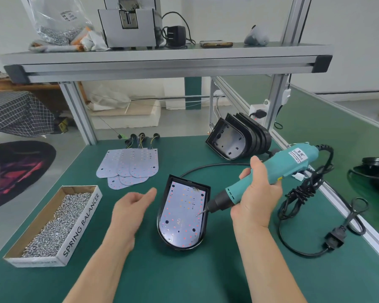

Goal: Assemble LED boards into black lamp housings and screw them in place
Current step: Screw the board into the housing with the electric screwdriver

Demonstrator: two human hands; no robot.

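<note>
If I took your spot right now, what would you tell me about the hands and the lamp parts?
Left hand: open, hovering over the green mat beside the black lamp housing.
Right hand: grips the teal electric screwdriver, bit with a screw at the right edge of the white LED board.
Done: that board sits inside the housing.
Left: drive its screws, then fill the stacked empty black housings with the loose LED boards behind.
Small metal screws wait in the cardboard box, far left.

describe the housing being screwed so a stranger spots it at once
On the green table, look just right of the left hand. The housing lies flat there with an LED board inside; the other housings stand stacked on edge farther back.
</note>
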